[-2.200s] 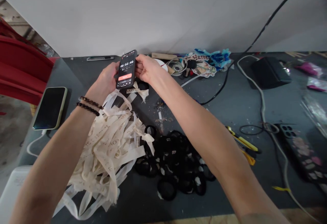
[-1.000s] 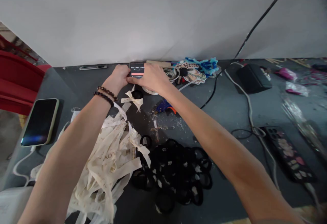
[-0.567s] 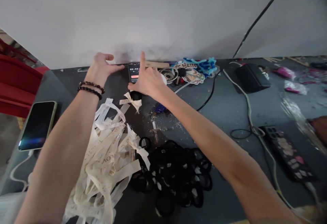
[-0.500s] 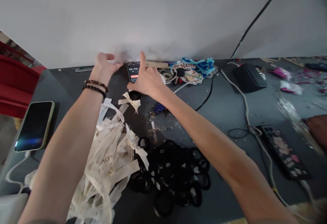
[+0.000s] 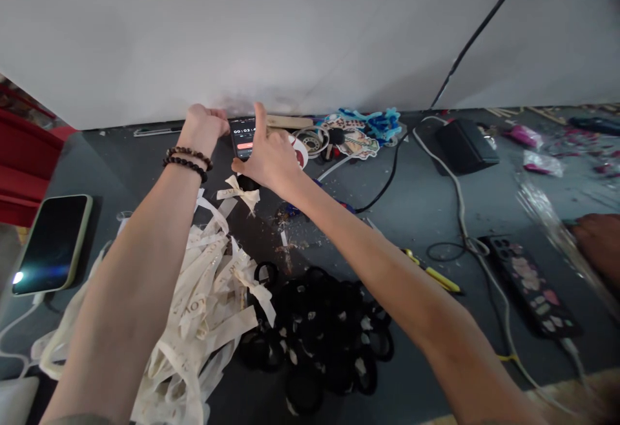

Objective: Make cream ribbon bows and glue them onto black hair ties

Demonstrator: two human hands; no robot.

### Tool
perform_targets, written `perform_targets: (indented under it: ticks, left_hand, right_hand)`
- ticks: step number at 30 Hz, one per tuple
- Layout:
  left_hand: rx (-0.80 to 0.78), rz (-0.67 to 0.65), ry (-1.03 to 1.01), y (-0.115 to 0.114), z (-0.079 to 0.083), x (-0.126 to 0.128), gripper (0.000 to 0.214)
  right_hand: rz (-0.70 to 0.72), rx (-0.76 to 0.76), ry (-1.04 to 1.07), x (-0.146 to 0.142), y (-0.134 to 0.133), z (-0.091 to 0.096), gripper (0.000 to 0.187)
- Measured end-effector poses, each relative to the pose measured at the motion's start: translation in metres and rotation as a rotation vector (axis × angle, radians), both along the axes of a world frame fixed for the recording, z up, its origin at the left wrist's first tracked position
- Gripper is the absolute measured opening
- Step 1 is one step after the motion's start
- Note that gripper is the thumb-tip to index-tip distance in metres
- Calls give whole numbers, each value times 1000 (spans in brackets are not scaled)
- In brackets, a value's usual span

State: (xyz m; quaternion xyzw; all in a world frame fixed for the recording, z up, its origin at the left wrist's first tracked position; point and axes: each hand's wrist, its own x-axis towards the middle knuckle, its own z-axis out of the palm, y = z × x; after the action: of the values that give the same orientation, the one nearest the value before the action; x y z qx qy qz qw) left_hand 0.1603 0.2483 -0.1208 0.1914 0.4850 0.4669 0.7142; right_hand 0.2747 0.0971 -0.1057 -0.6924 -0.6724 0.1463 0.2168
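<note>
A dark phone [image 5: 243, 137] with a running timer on its screen stands tilted against the white wall at the back of the grey table [image 5: 426, 199]. My left hand [image 5: 203, 126], with bead bracelets on the wrist, has its fingers curled at the phone's upper left corner. My right hand [image 5: 268, 157] brackets the phone: the index finger points up along its right edge and the thumb sits at its lower left. A small cream ribbon bow [image 5: 238, 191] lies just below my right hand.
A heap of cream ribbons [image 5: 194, 296] and a pile of black hair ties [image 5: 329, 328] lie near me. A green-cased phone [image 5: 51, 244] charges at the left. Right: black box [image 5: 465, 144], cables, floral-cased phone [image 5: 530, 286], yellow-handled tool [image 5: 431, 271], another person's hand [image 5: 598, 241].
The phone went from held up in both hands to standing at the wall. My left hand let go, opened, then came back curled to the phone's corner.
</note>
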Motion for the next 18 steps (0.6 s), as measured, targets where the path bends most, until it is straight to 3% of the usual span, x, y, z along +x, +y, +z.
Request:
perform_targets:
  ticks: [5, 9, 11, 12, 16, 18]
  left_hand:
    - [-184, 163, -54, 2, 7, 7, 37]
    - [-259, 211, -62, -1, 6, 2, 36]
    - [-284, 211, -53, -1, 5, 0, 24]
    - [-293, 209, -47, -1, 4, -1, 18]
    - [-280, 196, -33, 1, 2, -5, 32]
    - [-259, 185, -31, 1, 1, -9, 22]
  right_hand:
    - [0, 17, 41, -7, 5, -7, 109]
    - [-23, -12, 129, -19, 16, -12, 101]
    - [-35, -23, 141, -22, 24, -15, 99]
    - [-38, -19, 118, -22, 28, -17, 98]
    - [-62, 51, -79, -12, 40, -25, 89]
    - [-76, 68, -118, -5, 40, -26, 90]
